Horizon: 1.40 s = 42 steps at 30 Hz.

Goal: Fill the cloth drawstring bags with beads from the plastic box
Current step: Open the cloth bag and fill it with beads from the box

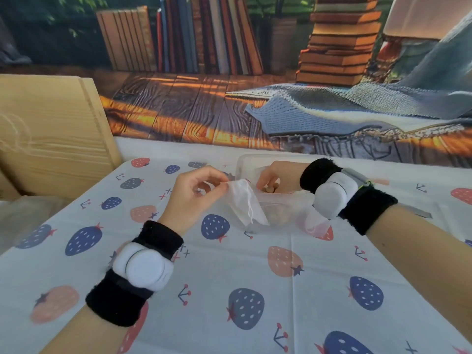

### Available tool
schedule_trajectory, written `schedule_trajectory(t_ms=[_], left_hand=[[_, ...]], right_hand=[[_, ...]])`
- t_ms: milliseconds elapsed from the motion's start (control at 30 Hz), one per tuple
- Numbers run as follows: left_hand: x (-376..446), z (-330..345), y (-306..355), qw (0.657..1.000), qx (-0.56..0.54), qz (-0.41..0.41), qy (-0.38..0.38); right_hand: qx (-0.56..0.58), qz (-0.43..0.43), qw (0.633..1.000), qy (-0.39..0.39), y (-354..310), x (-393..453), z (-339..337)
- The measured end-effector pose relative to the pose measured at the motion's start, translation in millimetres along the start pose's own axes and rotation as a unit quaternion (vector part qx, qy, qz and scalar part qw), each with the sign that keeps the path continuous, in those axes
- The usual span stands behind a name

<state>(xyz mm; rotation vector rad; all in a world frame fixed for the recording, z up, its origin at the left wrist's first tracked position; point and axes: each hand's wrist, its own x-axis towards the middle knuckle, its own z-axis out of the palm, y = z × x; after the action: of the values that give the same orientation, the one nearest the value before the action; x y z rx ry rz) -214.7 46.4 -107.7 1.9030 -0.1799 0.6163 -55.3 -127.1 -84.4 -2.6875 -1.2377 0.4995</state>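
My left hand [195, 192] pinches the top edge of a small white cloth drawstring bag [245, 203], which hangs just in front of the clear plastic box [245, 162]. Its thin white cord dangles down the bag's front. My right hand [274, 178] reaches down into the box, fingers curled over tan beads [270, 190] inside it. Whether those fingers hold any beads is hidden. Another sheer white bag [315, 222] lies on the table below my right wrist.
A tablecloth [229, 277] printed with blue and pink strawberries covers the table. A wooden board [51, 134] leans at the left. A backdrop printed with books and a blanket [255, 85] hangs behind the table. A flat clear piece [431, 213] lies at the right.
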Motion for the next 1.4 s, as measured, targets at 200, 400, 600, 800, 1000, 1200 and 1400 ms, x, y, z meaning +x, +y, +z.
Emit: schedule_trajectory(t_ms=[200, 400, 600, 800, 1000, 1200, 1400], left_hand=[[-14.9, 12.5, -24.9, 0.999, -0.010, -0.037, -0.019], [-27.3, 38.0, -43.7, 0.996, -0.034, -0.080, -0.037], [-27.1, 56.3, -53.7, 0.995, -0.045, -0.092, -0.012], [-22.8, 61.3, -56.9, 0.996, -0.038, -0.078, 0.013], [-13.1, 62.7, -56.7, 0.994, -0.066, -0.070, 0.042], [3.0, 63.0, -59.0, 0.993, -0.087, -0.062, 0.050], [14.8, 71.2, -68.0, 0.989, -0.103, -0.081, 0.070]], right_hand=[[-0.086, -0.013, 0.996, 0.014, 11.4, 15.2, 11.8], [-0.051, -0.019, 0.998, 0.008, 20.0, 23.7, 15.1], [-0.035, -0.029, 0.999, -0.017, 27.0, 24.6, 17.1], [-0.014, 0.009, 1.000, -0.016, 31.6, 33.9, 21.8], [0.021, 0.020, 0.999, -0.020, 24.5, 27.1, 19.0], [0.020, 0.031, 0.998, 0.045, 25.8, 28.5, 16.3], [0.038, 0.043, 0.991, 0.122, 28.2, 30.7, 11.2]])
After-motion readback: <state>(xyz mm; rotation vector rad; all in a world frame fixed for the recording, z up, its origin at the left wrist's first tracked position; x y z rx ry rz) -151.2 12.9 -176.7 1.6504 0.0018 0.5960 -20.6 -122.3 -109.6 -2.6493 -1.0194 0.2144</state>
